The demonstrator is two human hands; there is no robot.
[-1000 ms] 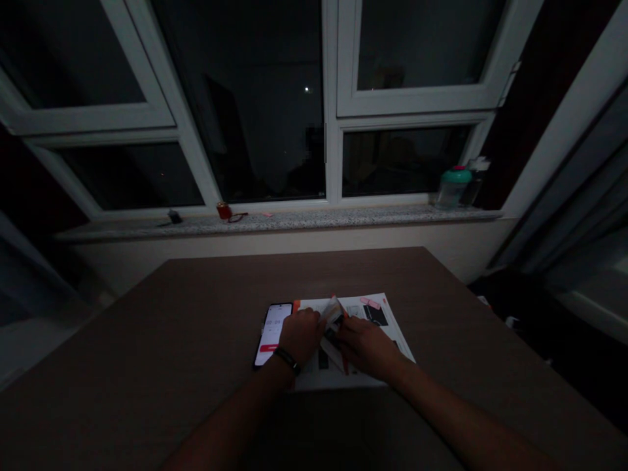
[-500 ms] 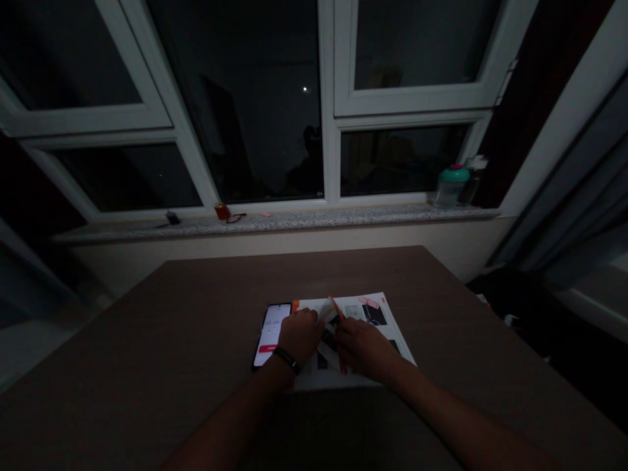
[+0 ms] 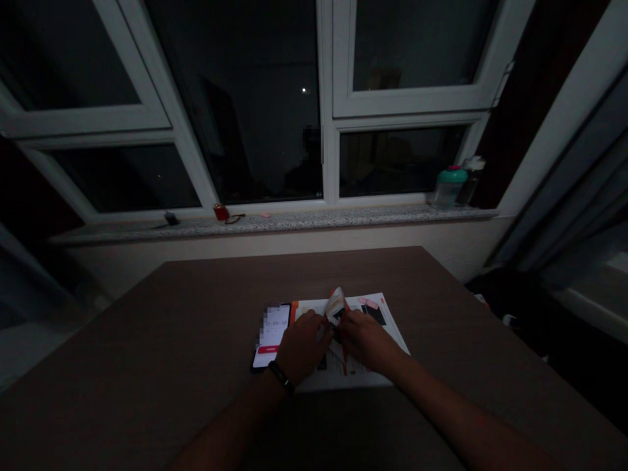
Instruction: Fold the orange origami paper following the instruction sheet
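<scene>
A folded piece of printed paper [image 3: 337, 305] with orange edges stands partly upright between my hands. My left hand [image 3: 305, 343], with a dark band on its wrist, pinches the paper's left side. From the right, my right hand [image 3: 370, 341] has its fingers closed on the other side. Both hands are over a white printed sheet or booklet [image 3: 360, 380] with orange corners and dark pictures, lying flat on the table. The fingertips are partly hidden by the paper and the dim light. Beside my left hand lies a phone [image 3: 271, 335] with a lit timer screen.
A small pink item [image 3: 369, 303] lies on the booklet's far right part. The brown table [image 3: 216, 294] reaches toward a speckled windowsill [image 3: 294, 221]. On the sill stand a red jar [image 3: 221, 212], a small dark object [image 3: 171, 218] and a green-lidded bottle [image 3: 450, 186].
The paper between my hands now stands higher and its folds are spread wider. My left hand has turned slightly, and my right hand has shifted a little to the right.
</scene>
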